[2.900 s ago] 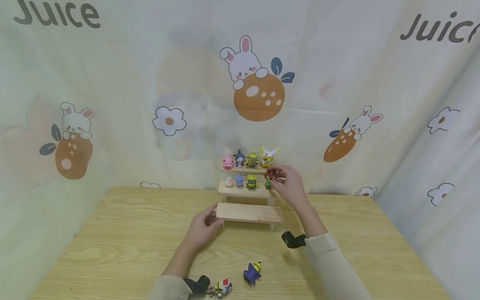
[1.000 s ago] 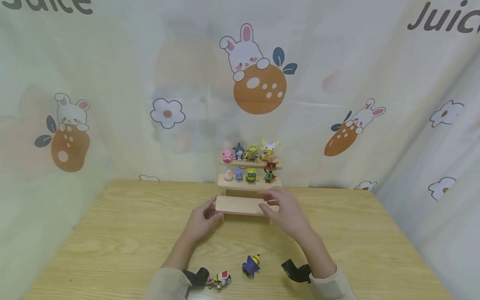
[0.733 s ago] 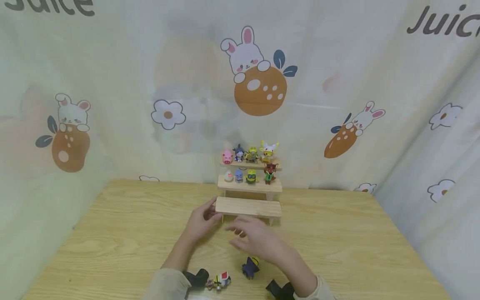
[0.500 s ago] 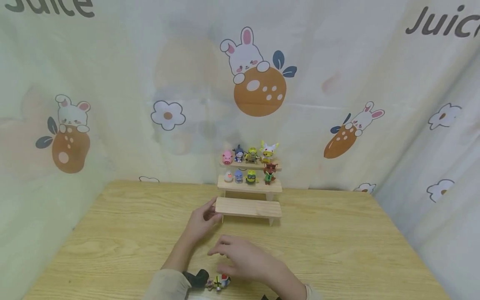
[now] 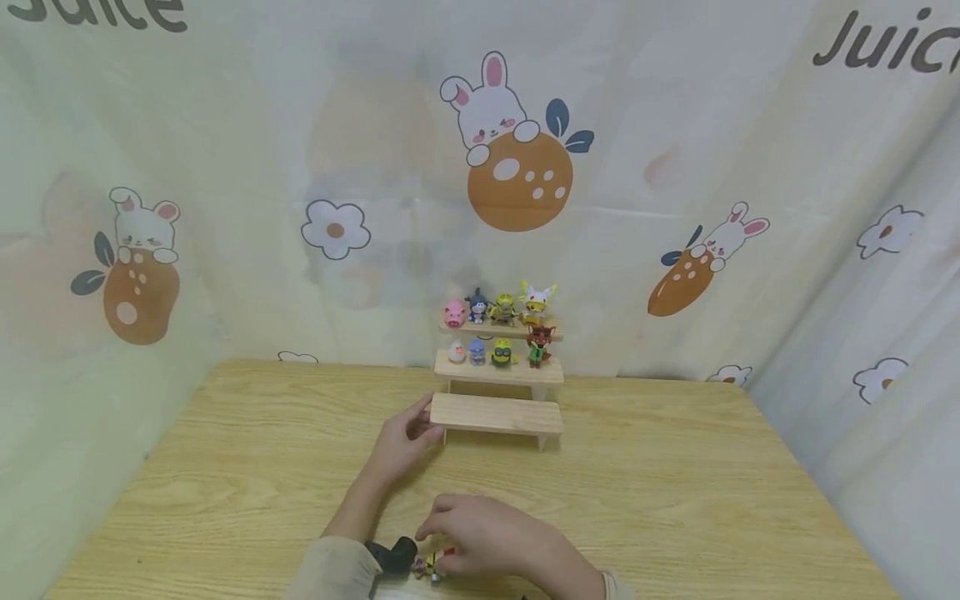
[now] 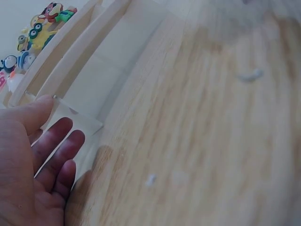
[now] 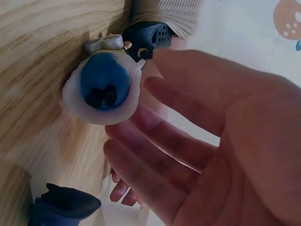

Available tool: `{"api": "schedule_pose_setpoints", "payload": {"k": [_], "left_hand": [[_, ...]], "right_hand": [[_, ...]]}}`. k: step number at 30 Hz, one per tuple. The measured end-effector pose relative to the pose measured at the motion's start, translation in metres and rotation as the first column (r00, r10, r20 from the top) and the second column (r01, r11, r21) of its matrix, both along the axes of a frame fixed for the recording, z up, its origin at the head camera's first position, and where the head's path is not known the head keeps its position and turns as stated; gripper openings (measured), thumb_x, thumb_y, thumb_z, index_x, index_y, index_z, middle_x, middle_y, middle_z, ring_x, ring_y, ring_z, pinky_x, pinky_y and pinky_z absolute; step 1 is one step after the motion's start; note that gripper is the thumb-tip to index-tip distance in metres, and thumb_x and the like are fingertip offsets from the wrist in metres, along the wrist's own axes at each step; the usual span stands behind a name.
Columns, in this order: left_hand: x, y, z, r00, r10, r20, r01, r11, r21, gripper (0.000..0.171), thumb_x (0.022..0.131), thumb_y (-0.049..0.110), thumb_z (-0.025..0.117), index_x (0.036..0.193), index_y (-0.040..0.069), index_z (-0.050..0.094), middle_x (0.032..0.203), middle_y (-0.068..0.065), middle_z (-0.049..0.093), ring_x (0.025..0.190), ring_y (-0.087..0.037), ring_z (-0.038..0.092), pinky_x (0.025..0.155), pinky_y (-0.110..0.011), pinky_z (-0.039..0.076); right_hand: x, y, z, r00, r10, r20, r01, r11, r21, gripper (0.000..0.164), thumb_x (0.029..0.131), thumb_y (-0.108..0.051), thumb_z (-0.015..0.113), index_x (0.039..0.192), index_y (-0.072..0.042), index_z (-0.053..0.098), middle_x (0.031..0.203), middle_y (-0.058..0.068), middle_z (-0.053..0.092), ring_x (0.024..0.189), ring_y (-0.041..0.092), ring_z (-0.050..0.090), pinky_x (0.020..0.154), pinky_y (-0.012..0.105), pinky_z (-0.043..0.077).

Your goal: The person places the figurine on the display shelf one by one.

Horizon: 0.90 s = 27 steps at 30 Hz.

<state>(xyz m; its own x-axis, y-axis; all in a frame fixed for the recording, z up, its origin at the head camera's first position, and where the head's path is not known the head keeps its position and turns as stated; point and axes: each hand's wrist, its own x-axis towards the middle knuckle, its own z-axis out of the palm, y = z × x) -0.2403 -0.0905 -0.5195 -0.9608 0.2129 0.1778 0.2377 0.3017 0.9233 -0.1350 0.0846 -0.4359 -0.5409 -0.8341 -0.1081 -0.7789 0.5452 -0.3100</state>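
Observation:
My left hand (image 5: 401,446) grips the left end of the wooden three-tier stand (image 5: 495,414). In the left wrist view its thumb lies along the front step, with the other fingers loosely bent beside the side panel (image 6: 77,115). Low in the head view, my right hand (image 5: 487,533) hovers at a small toy figurine (image 5: 429,568) lying on the table. Up close, the figurine (image 7: 102,87) shows a blue dome inside a white rim; thumb and fingers spread beside it without a visible grip. A dark blue pointed figurine (image 7: 66,205) lies nearby, hidden from the head view.
On the stand's top tier sit a pink pig (image 5: 454,314) and several other figurines. The middle tier carries a fox in green (image 5: 538,346), a yellow figure (image 5: 502,353) and others. A black wrist device (image 5: 393,556) is beside the figurine. Patterned curtains enclose the table (image 5: 660,483).
The right hand has released the fox figurine on the middle tier, then come down and toward me to the figurine near the left wrist. The left hand keeps its place on the stand.

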Motion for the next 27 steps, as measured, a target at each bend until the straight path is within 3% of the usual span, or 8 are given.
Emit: {"api": "schedule_pose_setpoints", "payload": {"k": [9,16,27], "left_hand": [[-0.0017,-0.0006,-0.0029,1.0,-0.001,-0.016,0.001,1.0,0.012,0.064,0.088,0.026,0.068,0.144,0.009,0.041,0.105,-0.005,0.07,0.097,-0.019,0.066,0.089,-0.034,0.051],[-0.0011,-0.0006,-0.0007,1.0,-0.002,-0.007,0.002,1.0,0.015,0.063,0.088,0.022,0.068,0.144,0.01,0.042,0.104,-0.005,0.07,0.097,-0.018,0.066,0.089,-0.033,0.051],[-0.0025,-0.0001,-0.0032,1.0,0.002,-0.006,-0.002,1.0,0.013,0.062,0.088,0.021,0.068,0.144,0.01,0.042,0.103,-0.005,0.07,0.096,-0.018,0.066,0.086,-0.029,0.051]], "right_hand": [[0.0041,0.0002,0.0015,0.996,0.028,0.083,-0.031,0.999,0.033,0.034,0.083,-0.025,0.071,0.116,-0.026,0.066,0.102,-0.015,0.059,0.079,-0.009,0.051,0.066,0.007,0.041],[0.0042,-0.0001,-0.0008,0.998,0.013,0.061,-0.014,1.0,0.025,0.03,0.08,-0.014,0.069,0.108,-0.024,0.069,0.094,-0.014,0.06,0.073,-0.007,0.047,0.064,0.007,0.04],[0.0016,0.0029,-0.0047,0.998,-0.015,0.061,0.014,1.0,0.023,0.024,0.082,-0.016,0.069,0.105,-0.021,0.07,0.098,-0.013,0.061,0.077,-0.007,0.049,0.069,0.008,0.042]]}}
